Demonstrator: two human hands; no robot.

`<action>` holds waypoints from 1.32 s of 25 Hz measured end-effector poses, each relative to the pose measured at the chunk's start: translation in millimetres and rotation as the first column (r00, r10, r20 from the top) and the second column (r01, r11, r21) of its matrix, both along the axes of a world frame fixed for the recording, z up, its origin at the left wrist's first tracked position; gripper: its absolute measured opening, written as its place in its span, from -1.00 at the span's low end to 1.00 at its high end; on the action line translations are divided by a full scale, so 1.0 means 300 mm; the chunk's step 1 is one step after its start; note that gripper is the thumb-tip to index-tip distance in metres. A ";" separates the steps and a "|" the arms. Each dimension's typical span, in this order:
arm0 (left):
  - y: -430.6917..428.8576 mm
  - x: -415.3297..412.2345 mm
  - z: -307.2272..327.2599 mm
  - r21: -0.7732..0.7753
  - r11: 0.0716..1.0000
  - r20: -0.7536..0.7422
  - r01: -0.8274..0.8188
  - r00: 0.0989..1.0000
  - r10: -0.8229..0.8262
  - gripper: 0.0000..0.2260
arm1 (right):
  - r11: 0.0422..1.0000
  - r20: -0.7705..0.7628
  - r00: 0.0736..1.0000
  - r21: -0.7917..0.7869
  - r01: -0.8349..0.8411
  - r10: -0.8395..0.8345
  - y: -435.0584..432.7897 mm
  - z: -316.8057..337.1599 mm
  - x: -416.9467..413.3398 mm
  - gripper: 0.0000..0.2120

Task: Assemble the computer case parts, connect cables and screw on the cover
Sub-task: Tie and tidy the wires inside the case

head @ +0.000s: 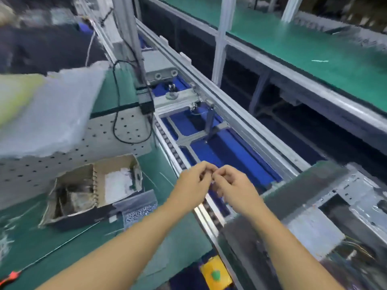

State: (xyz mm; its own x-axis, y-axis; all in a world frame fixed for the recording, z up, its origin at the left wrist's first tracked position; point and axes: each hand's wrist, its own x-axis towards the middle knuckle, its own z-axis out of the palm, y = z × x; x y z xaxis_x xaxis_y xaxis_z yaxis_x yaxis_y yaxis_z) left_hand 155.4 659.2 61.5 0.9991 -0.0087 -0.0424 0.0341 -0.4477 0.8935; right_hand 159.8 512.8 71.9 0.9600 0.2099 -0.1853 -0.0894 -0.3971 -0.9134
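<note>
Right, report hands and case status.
Left hand and right hand curled, touching over the conveyor; anything held too blurred to tell. Computer case open at right, untouched. Nothing in the way.

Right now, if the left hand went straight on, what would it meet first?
The right hand: fingertips of the left hand point at it and seem to touch it, though blur hides detail.

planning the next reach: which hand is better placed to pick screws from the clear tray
Left, likely. The left hand is on the side of the clear tray, which lies beside that forearm; the right hand is nearer the computer case. Both pinch a small blurred item.
</note>
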 end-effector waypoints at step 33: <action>0.909 0.179 -0.576 0.514 0.839 -0.612 -0.180 0.608 0.506 -0.78 | 0.979 -0.475 0.872 -0.090 -0.183 0.119 0.570 -0.333 0.171 -0.82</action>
